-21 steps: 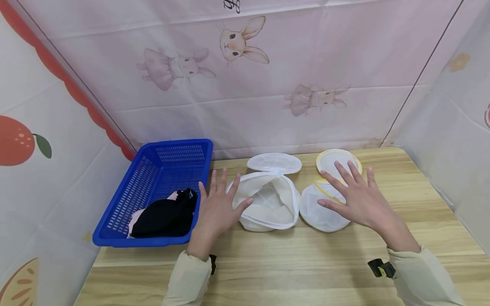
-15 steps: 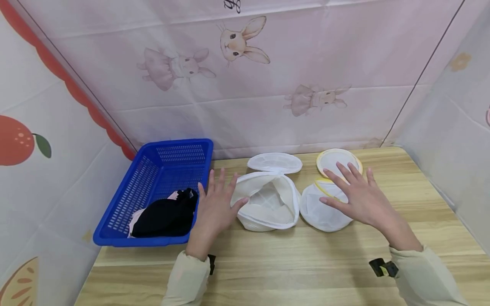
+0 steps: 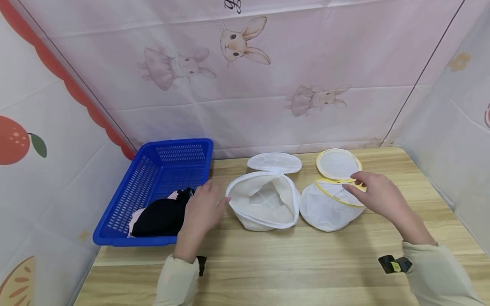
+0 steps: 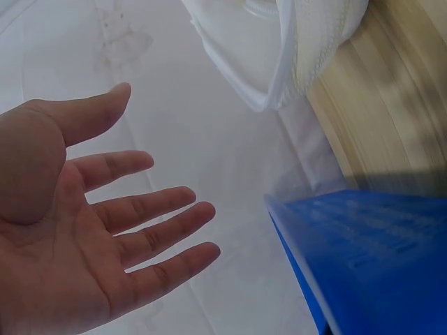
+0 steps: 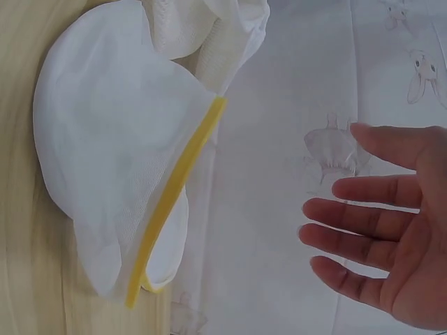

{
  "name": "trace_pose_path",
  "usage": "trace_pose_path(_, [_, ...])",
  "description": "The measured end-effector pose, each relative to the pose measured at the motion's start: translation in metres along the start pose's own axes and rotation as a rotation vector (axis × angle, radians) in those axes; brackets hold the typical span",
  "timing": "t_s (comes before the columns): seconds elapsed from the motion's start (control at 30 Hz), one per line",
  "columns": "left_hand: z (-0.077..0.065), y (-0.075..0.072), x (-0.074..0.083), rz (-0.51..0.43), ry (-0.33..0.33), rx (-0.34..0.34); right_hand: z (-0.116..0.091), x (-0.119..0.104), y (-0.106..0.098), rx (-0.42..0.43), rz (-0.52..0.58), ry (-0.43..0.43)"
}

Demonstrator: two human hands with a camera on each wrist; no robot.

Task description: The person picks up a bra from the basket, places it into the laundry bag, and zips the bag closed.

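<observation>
In the head view my left hand point(image 3: 202, 214) hovers by the right rim of a blue plastic basket point(image 3: 153, 243). A black garment point(image 3: 162, 219), perhaps a bra, lies in it over a pale pink piece point(image 3: 135, 220). The left wrist view shows that hand's fingers point(image 4: 160, 227) relaxed, holding nothing. A white mesh laundry bag point(image 3: 264, 223) stands with its mouth uncovered and round lid point(image 3: 274, 163) folded back. To its right sits a second mesh bag point(image 3: 321, 212) with yellow trim. My right hand point(image 3: 383, 197) is above its right side, fingers loosely bent and empty, apart from the bag in the right wrist view.
The yellow-edged lid point(image 3: 338, 164) of the second bag lies back near the rear edge. A wood-grain table point(image 3: 283, 267) carries everything. Behind it hangs a pink sheet point(image 3: 252, 119) printed with rabbits, and patterned sheets flank both sides.
My left hand has shifted left toward the basket, and my right hand a little to the right. The widely spread fingers of both have drawn together and bent loosely. The basket and bags stay put.
</observation>
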State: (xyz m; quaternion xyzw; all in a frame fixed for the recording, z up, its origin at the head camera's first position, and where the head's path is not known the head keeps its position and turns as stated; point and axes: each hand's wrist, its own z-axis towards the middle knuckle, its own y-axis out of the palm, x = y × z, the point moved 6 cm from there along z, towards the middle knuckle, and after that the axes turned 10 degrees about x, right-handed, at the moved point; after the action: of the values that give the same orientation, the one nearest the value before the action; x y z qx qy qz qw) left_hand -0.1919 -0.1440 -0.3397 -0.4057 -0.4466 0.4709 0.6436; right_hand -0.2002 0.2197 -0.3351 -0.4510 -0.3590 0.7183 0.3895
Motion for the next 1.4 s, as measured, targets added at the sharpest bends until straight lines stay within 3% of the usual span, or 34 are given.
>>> trace_pose_path(0.37, [-0.006,-0.007,-0.021,-0.033,-0.058,0.014,0.000,-0.002,0.011,0.034,0.082,-0.023])
trace_pose_path(0.67, [-0.013,-0.011,-0.040,-0.060,-0.114,0.038,-0.002,-0.015,0.041,0.058,0.203,-0.020])
trace_pose_path(0.87, [-0.016,-0.013,-0.051,-0.058,-0.157,0.020,-0.001,-0.028,0.062,0.047,0.322,-0.012])
trace_pose_path(1.1, [-0.020,-0.017,-0.064,-0.069,-0.201,-0.018,-0.002,-0.038,0.091,-0.067,0.439,0.072])
trace_pose_path(1.4, [-0.021,-0.029,-0.080,-0.083,-0.234,-0.032,-0.005,-0.039,0.122,-0.116,0.517,0.220])
